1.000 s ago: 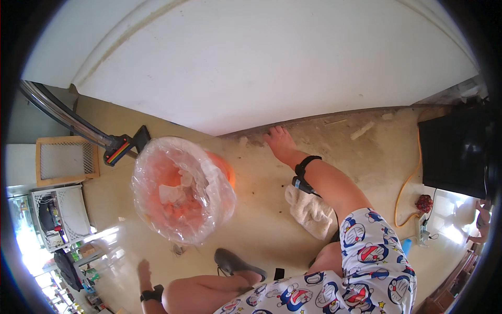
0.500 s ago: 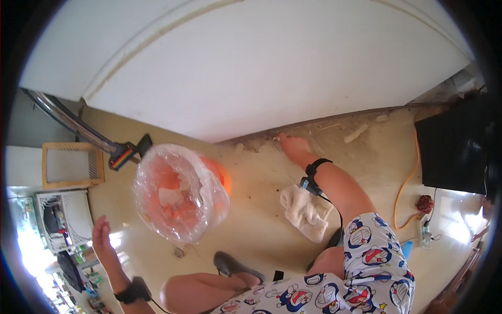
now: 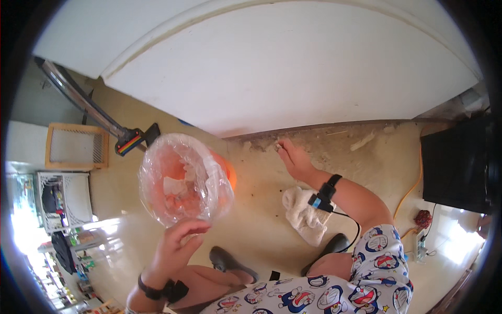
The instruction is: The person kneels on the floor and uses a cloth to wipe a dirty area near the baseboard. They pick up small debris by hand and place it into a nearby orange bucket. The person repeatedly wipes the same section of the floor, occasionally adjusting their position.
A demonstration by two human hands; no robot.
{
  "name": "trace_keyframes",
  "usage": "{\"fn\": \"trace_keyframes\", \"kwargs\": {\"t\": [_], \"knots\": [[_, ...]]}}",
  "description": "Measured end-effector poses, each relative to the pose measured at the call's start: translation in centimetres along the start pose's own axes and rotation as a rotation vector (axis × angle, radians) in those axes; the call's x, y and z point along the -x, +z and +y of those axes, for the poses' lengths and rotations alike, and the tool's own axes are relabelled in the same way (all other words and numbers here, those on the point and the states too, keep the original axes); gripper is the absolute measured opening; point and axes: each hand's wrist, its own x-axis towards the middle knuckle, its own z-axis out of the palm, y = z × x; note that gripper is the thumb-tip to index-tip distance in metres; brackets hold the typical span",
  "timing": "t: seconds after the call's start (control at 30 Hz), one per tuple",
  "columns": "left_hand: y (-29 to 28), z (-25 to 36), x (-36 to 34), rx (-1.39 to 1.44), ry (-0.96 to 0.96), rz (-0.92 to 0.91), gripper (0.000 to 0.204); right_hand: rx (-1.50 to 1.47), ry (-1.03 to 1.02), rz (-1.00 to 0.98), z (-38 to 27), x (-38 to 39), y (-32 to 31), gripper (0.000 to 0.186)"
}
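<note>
Right hand (image 3: 296, 160) observed low over the soiled floor (image 3: 319, 137), thumb and forefinger pressed together on a small greyish scrap (image 3: 277, 147); the fingers point to about ten o'clock. The scrap sits at the fingertips, on the hand's ten o'clock side; it is too small for its long axis to be told. Left hand (image 3: 180, 242) is loosely curved, thumb and fingers apart with nothing seen between them, pointing to about one o'clock. It lies at six o'clock of the orange bin (image 3: 221, 163), its fingertips overlapping the lower edge of the clear liner (image 3: 154, 201); contact cannot be confirmed. Bin stands with its long axis upright and mouth facing up, pale waste (image 3: 175, 186) inside. At six o'clock from the right hand, a cream cloth (image 3: 303, 220) lies crumpled, long axis running eleven to five. A vacuum head (image 3: 128, 141) stands at ten o'clock of the bin. A pale strip (image 3: 362, 142) lies at two o'clock of the right hand, long axis two to eight. White panel (image 3: 277, 68) occupies twelve o'clock.
</note>
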Motion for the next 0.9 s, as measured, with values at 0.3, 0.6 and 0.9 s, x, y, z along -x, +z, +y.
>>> {"fn": "trace_keyframes", "kwargs": {"t": [0.3, 0.6, 0.9], "knots": [[5.6, -2.0, -4.7, 0.392, 0.011, -0.202, 0.039, -0.211, -0.424, -0.132, -10.4, 3.8, -3.2, 0.034], [8.2, -0.1, -5.3, 0.617, 0.120, -0.090, 0.033, -0.215, -0.657, -0.147, -13.2, 5.1, -2.8, 0.045], [8.4, -0.2, -4.8, 0.597, 0.149, -0.097, 0.034, -0.202, -0.707, -0.065, -14.1, 6.0, -2.8, 0.049]]}}
